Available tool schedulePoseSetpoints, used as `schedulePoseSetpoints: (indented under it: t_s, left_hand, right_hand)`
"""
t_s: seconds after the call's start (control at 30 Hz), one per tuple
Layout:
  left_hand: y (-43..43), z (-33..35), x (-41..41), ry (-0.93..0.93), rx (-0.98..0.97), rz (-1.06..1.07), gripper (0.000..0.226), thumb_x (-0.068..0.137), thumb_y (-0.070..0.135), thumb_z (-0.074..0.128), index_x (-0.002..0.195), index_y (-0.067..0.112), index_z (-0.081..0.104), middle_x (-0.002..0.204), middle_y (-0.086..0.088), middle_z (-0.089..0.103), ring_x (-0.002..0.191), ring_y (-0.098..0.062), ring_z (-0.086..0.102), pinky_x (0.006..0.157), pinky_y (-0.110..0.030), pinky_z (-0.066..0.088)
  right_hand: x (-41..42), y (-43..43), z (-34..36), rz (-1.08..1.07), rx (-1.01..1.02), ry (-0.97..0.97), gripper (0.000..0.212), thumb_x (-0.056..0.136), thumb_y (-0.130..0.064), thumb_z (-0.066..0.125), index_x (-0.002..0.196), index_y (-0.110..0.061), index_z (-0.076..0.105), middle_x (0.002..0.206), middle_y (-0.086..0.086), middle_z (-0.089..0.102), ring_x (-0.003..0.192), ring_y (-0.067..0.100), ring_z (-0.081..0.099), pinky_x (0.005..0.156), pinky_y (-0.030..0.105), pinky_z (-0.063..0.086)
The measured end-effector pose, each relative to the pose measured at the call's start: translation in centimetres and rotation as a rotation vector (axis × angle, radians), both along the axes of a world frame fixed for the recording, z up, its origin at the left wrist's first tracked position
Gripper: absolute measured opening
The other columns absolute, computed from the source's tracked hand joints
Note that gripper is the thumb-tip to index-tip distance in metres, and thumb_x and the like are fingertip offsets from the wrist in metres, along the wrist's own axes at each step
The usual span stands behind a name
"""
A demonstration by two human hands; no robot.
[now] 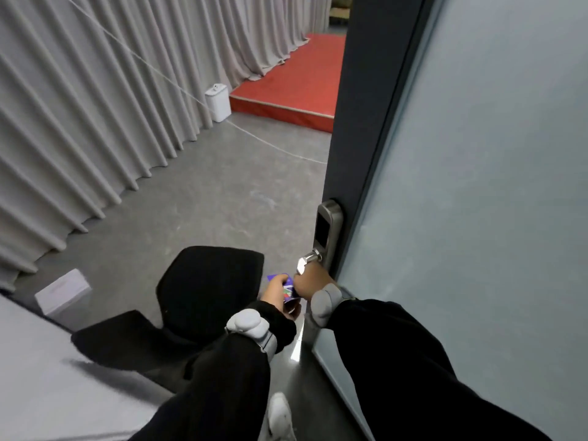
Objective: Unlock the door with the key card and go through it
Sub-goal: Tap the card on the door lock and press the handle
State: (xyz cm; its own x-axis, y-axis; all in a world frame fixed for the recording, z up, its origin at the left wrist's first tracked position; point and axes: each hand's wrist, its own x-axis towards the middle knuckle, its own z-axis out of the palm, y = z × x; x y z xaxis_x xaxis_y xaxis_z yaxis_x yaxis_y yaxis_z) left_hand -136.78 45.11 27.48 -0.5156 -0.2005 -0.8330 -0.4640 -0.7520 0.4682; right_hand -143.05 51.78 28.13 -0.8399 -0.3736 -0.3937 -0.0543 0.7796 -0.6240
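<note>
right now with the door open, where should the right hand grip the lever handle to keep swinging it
Grip the lever handle on its free end, coming from below as the right hand does. It sticks out from the lock plate, so the far end gives leverage. The left hand keeps the key card.

Black sleeves; grey wrist bands; white shoe.

1. Your door has a smooth, matt blue-grey face.
2. The lock plate and lever handle look like brushed, shiny metal.
3. Your key card is glossy and printed.
4. The curtains are matt grey cloth.
5. The floor is smooth, faintly scuffed grey.
</note>
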Motion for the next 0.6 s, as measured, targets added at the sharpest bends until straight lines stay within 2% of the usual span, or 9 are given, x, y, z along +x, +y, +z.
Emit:
schedulePoseSetpoints:
  t_s: [0.1,0.2,0.27,0.3,0.4,0.47,0.53,0.6]
  left_hand:
    - [0.9,0.7,-4.6,-0.042,-0.071,-0.119,0.025,0.084,0.026,0.055,0.064,0.013,0.048,0.064,-0.005,0.050,0.054,-0.020,0.046,0.051,-0.026,0.036]
    - [2.6,1.7,-9.0,-0.014,-0.089,-0.217,0.021,0.083,0.020,0.054,0.065,0.012,0.048,0.064,-0.006,0.048,0.054,-0.020,0.045,0.053,-0.026,0.036]
    - [3.7,2.3,-11.6,-0.004,-0.105,-0.302,0.025,0.084,0.017,0.054,0.061,0.012,0.045,0.059,-0.005,0.045,0.050,-0.019,0.044,0.049,-0.024,0.035]
    - [4.3,2.6,-12.9,0.003,-0.101,-0.338,0.028,0.084,0.015,0.053,0.058,0.013,0.042,0.055,-0.004,0.043,0.047,-0.018,0.043,0.047,-0.023,0.035]
    - [4.9,2.9,-15.7,0.015,-0.071,-0.408,0.033,0.086,0.009,0.051,0.055,0.014,0.040,0.060,-0.003,0.043,0.051,-0.018,0.044,0.044,-0.022,0.039]
    - [5.1,2.9,-17.3,0.006,-0.044,-0.453,0.026,0.087,0.010,0.051,0.062,0.011,0.046,0.067,-0.006,0.048,0.058,-0.020,0.048,0.054,-0.027,0.042]
    - [5.4,2.8,-19.1,-0.012,-0.029,-0.487,0.019,0.088,0.014,0.052,0.071,0.007,0.052,0.070,-0.009,0.054,0.061,-0.021,0.053,0.059,-0.027,0.043]
    - [5.5,2.8,-20.9,-0.019,-0.069,-0.522,0.017,0.087,0.017,0.055,0.075,0.006,0.055,0.070,-0.009,0.058,0.060,-0.021,0.056,0.054,-0.026,0.044]
  right_hand:
    - [-3.4,1.9,0.5,-0.118,0.021,-0.052,0.026,0.086,-0.011,0.050,0.065,-0.014,0.035,0.081,0.009,0.056,0.076,0.026,0.052,0.069,0.029,0.039]
    - [-6.7,3.7,0.8,-0.164,0.059,-0.084,0.010,0.090,-0.018,0.053,0.085,-0.010,0.054,0.093,0.013,0.064,0.083,0.028,0.061,0.068,0.027,0.041]
    - [-9.0,5.1,0.5,-0.215,0.075,-0.088,0.023,0.093,-0.024,0.056,0.103,-0.004,0.062,0.102,0.016,0.068,0.091,0.030,0.066,0.070,0.027,0.044]
    - [-10.0,5.9,0.6,-0.244,0.074,-0.102,0.026,0.093,-0.024,0.057,0.105,-0.002,0.063,0.101,0.016,0.068,0.089,0.029,0.065,0.069,0.027,0.044]
    - [-13.0,7.0,0.8,-0.261,0.084,-0.109,0.020,0.093,-0.017,0.053,0.095,0.002,0.058,0.085,0.015,0.058,0.076,0.027,0.056,0.061,0.026,0.040]
    - [-14.9,7.8,0.9,-0.255,0.126,-0.109,0.017,0.094,-0.012,0.048,0.078,-0.005,0.044,0.083,0.014,0.051,0.076,0.030,0.054,0.053,0.026,0.034]
    - [-16.8,8.8,0.6,-0.273,0.153,-0.125,0.028,0.091,-0.009,0.046,0.067,-0.012,0.033,0.075,0.012,0.048,0.071,0.028,0.048,0.054,0.027,0.034]
    - [-18.2,9.8,0.4,-0.294,0.184,-0.143,0.029,0.089,-0.011,0.046,0.064,-0.015,0.032,0.065,0.006,0.043,0.061,0.024,0.045,0.057,0.028,0.036]
